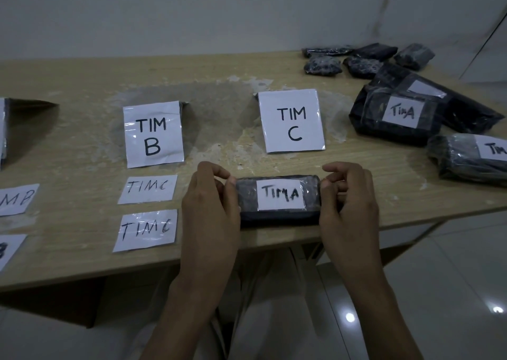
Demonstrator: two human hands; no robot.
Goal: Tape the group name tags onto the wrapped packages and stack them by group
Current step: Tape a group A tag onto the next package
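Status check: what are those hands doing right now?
Left hand and right hand hold the package by its ends. TIM A tag on top. Nothing in the way.

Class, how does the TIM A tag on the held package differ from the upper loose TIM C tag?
The TIM A tag sits on a dark package; the TIM C tag lies flat on the table. TIM A's lettering is bold; TIM C's is thin, faint. The left hand and right hand grip TIM A's package; nothing touches TIM C. Both are white handwritten slips.
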